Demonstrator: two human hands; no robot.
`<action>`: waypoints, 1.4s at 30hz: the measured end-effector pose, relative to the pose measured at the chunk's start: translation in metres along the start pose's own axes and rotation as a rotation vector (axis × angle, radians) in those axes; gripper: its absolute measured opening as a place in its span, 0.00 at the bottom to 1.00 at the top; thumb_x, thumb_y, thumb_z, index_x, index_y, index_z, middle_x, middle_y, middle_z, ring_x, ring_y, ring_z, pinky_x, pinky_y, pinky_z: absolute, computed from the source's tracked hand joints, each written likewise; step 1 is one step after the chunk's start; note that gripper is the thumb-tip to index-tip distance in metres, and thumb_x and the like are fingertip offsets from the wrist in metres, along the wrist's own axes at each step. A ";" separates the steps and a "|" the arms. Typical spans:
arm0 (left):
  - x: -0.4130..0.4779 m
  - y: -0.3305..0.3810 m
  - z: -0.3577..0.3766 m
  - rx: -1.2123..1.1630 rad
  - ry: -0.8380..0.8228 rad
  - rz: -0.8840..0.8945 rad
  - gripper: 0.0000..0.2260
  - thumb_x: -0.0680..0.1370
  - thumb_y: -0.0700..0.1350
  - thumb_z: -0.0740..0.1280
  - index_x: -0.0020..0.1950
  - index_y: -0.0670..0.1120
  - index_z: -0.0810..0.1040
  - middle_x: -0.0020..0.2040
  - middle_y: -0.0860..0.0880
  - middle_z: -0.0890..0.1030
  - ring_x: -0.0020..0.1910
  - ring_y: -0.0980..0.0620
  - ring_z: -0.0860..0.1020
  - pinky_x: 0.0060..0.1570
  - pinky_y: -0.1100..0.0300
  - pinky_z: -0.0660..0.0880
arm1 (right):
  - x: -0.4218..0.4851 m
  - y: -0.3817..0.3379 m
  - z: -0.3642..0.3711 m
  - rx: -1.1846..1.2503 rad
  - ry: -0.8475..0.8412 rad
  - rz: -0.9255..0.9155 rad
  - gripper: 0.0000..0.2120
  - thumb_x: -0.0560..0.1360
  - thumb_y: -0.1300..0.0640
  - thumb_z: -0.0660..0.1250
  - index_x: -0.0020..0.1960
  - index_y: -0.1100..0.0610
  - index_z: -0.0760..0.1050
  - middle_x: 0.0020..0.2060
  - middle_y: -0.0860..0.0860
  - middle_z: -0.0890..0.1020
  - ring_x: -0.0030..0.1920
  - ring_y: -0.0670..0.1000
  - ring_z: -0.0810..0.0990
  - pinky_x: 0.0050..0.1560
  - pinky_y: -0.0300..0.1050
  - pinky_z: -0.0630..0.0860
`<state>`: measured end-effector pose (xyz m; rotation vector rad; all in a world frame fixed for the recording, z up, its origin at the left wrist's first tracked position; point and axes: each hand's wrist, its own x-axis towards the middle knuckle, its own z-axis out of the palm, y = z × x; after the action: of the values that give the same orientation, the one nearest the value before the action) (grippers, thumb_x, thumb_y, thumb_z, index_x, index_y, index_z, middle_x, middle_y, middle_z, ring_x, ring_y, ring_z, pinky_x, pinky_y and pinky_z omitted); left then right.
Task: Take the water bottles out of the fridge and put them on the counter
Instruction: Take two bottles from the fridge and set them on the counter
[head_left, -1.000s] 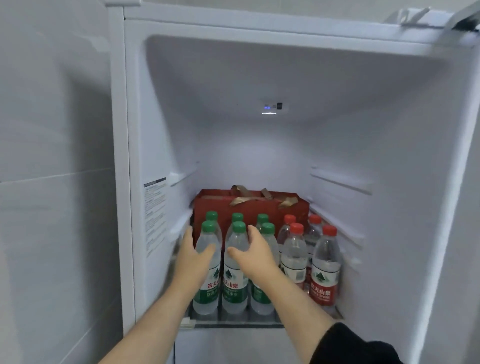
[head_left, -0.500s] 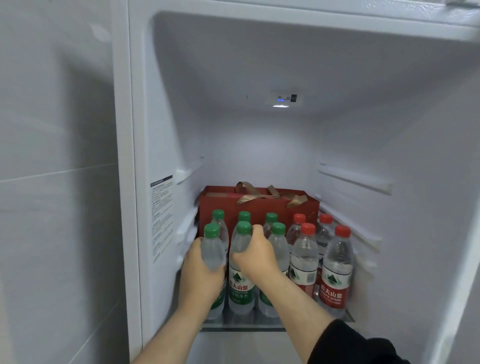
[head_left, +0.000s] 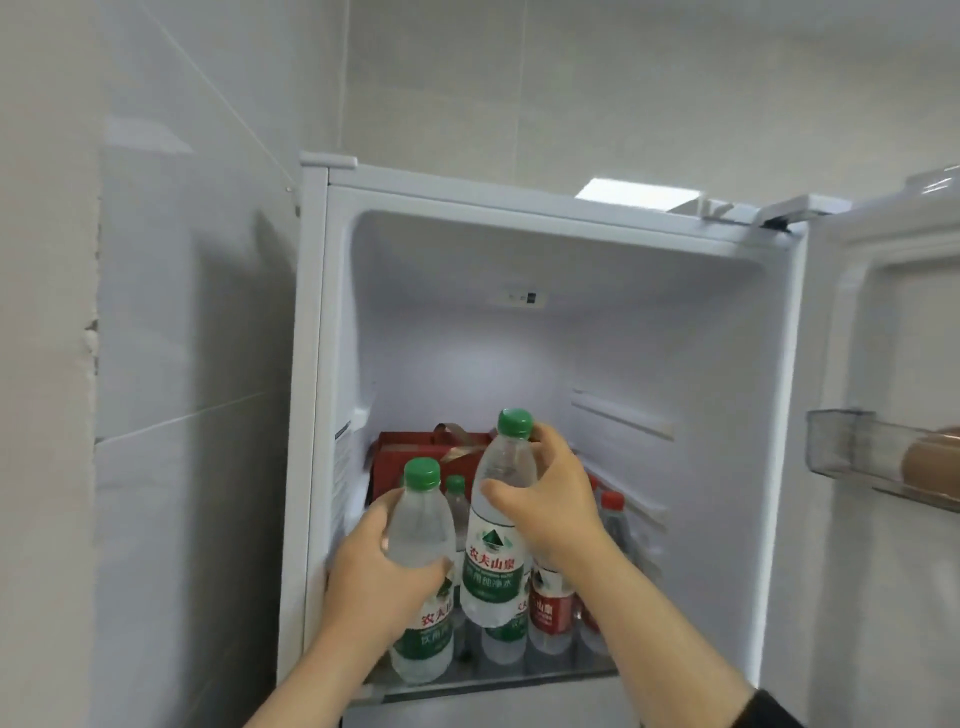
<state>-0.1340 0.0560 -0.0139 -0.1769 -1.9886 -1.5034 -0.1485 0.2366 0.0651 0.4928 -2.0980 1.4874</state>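
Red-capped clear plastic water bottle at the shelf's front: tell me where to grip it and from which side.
Grip the red-capped clear plastic water bottle around its smooth upper body above the red label, coming straight in from the open front. It stands upright; other red-capped bottles crowd behind and to its right, so side access looks blocked. Both the left hand and right hand hold green-capped bottles, so free one first.

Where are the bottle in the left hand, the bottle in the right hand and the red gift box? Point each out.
Bottle in the left hand (head_left: 420, 525), head view, clear shoulder below the green cap.
Bottle in the right hand (head_left: 492, 564), head view, green label.
Red gift box (head_left: 402, 465), head view, front face left of the bottles.
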 end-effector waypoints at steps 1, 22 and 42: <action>-0.001 0.013 -0.006 -0.024 -0.032 0.028 0.29 0.62 0.53 0.80 0.53 0.75 0.70 0.49 0.64 0.80 0.51 0.60 0.78 0.43 0.62 0.78 | -0.009 -0.010 -0.009 0.004 0.019 -0.028 0.34 0.68 0.58 0.79 0.49 0.21 0.66 0.46 0.30 0.80 0.45 0.30 0.79 0.33 0.26 0.73; -0.155 0.346 0.064 -0.485 -0.573 0.499 0.30 0.54 0.60 0.77 0.56 0.57 0.81 0.47 0.54 0.86 0.44 0.54 0.86 0.41 0.55 0.82 | -0.252 -0.244 -0.315 -0.415 0.487 -0.248 0.21 0.63 0.43 0.75 0.55 0.46 0.82 0.49 0.44 0.86 0.50 0.45 0.85 0.52 0.48 0.82; -0.494 0.617 0.262 -1.080 -1.148 0.485 0.30 0.53 0.46 0.85 0.53 0.57 0.81 0.45 0.52 0.86 0.41 0.52 0.86 0.35 0.64 0.80 | -0.572 -0.380 -0.623 -0.838 0.937 0.044 0.25 0.67 0.49 0.77 0.63 0.51 0.80 0.52 0.48 0.85 0.51 0.49 0.85 0.55 0.53 0.82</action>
<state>0.4371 0.6304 0.1798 -2.1606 -1.2755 -2.1479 0.6494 0.6974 0.1735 -0.4869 -1.6894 0.5208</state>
